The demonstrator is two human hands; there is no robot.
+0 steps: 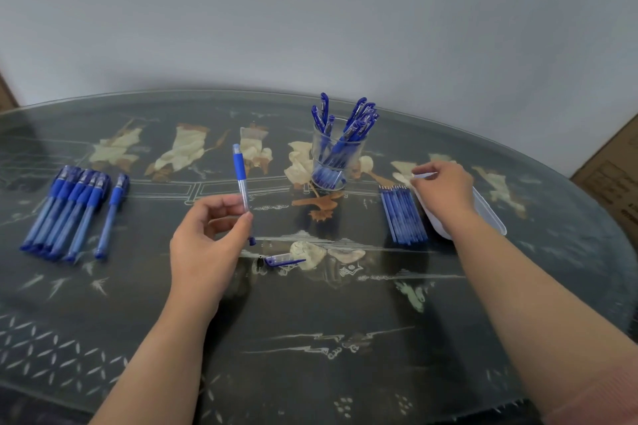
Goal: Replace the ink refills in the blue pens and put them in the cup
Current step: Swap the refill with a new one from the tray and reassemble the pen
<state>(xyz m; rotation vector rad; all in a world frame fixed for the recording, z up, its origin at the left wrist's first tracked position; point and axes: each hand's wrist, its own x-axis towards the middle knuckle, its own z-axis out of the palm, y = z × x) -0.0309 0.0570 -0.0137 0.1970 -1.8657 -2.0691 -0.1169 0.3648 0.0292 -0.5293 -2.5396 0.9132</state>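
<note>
My left hand (210, 231) holds an uncapped blue pen barrel (241, 179) upright by its lower half, grip end up. Its clear cap with a blue clip (283, 259) lies on the table just right of that hand. My right hand (445, 188) reaches over a white tray (490, 214), fingers pinched on a thin pale refill (423, 176). A row of blue refills (402, 214) lies just left of the tray. The glass cup (336, 157) at the back middle holds several blue pens. A pile of blue pens (65, 210) lies at the far left.
The dark table (310, 321) has a glass top with painted figures and curves away at the back against a pale wall. Cardboard boxes (614, 169) stand past the right edge.
</note>
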